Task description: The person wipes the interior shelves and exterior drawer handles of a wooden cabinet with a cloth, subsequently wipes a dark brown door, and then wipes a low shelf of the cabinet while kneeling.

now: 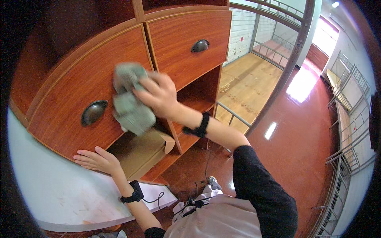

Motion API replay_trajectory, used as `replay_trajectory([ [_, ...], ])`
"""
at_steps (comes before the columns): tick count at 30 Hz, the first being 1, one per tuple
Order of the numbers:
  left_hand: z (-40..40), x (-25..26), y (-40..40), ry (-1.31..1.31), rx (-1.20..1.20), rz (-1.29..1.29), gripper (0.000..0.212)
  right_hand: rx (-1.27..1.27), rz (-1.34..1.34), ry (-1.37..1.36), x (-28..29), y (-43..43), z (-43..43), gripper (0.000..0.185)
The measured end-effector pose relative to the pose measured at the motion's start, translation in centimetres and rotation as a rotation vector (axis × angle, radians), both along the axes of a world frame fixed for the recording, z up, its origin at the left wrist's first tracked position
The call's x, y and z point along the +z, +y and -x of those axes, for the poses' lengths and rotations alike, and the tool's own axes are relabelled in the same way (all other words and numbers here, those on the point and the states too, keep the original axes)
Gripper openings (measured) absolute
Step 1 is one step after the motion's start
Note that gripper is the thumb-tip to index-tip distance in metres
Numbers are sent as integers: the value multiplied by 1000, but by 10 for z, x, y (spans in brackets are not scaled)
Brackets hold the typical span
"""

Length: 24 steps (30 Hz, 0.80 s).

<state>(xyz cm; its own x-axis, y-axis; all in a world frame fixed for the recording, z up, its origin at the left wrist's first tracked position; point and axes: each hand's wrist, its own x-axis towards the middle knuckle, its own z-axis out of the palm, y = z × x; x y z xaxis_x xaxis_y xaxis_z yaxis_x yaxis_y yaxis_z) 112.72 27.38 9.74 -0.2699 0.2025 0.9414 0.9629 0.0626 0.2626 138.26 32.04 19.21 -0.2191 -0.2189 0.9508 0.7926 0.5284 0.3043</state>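
My right hand (159, 92) presses a folded grey-green cloth (134, 110) against the reddish wood-grain front of a drawer (68, 80). Both the hand and the cloth are blurred. Left of the cloth, a dark metal cup handle (94, 113) is fixed to the same front. My left hand (98, 160) lies at the lower edge of that front with its fingers stretched out, holding nothing. Below the cloth, an open compartment holds a brown cardboard box (143, 148). A second drawer front (184, 35) with its own cup handle (200, 45) adjoins on the right.
A white tabletop (68, 190) stands at the lower left against the cabinet. A metal bunk bed with a bare wooden board (247, 86) is right of the cabinet. More bed frames (348, 119) line the far wall across the red floor (294, 142). Cables hang near my wrists and feet.
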Motion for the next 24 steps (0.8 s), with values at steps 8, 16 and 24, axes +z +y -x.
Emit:
replay_trajectory([
  [8,-5,9,-11,-58,8,28,66,39,-266,192,100,13,18,28],
  [16,-15,38,-23,-88,-84,4,66,47,151,227,45,-25,10,26],
  [24,-24,51,-27,-229,-50,275,64,207,-310,-273,86,-35,164,18],
])
